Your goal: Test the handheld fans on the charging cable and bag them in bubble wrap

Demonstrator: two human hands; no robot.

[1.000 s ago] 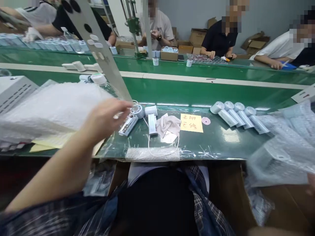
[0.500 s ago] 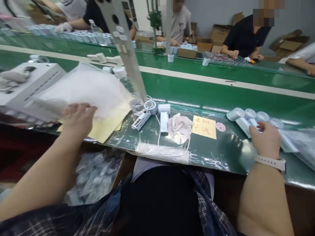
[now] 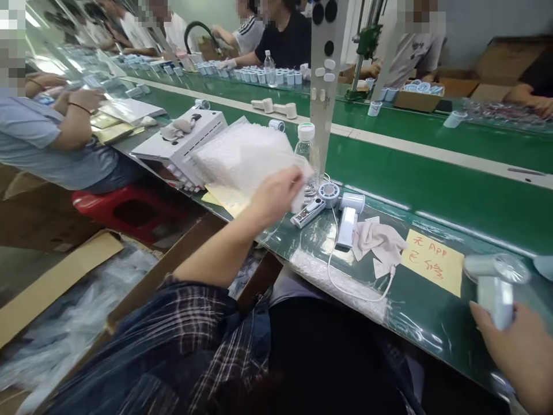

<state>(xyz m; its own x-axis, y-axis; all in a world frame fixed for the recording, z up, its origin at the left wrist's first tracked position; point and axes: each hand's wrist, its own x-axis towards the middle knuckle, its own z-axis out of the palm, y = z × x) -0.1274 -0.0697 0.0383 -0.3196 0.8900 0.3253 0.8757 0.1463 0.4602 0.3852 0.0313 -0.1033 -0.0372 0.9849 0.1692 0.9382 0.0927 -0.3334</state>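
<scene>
Two hands busy at green bench.
Left hand [image 3: 276, 196] pinching bubble-wrap sheet [image 3: 246, 155], ten o'clock; right hand [image 3: 516, 351] clamped on white handheld fan [image 3: 495, 285], four o'clock.

Stack of bubble wrap sheets [image 3: 242, 158] at frame centre on the bench [image 3: 432, 311], water bottle [image 3: 306, 151] just right of it, two handheld fans [image 3: 332, 207] further right, cloth [image 3: 380, 242] then paper note [image 3: 433, 262] beyond, cardboard box [image 3: 52, 282] lower left.
</scene>
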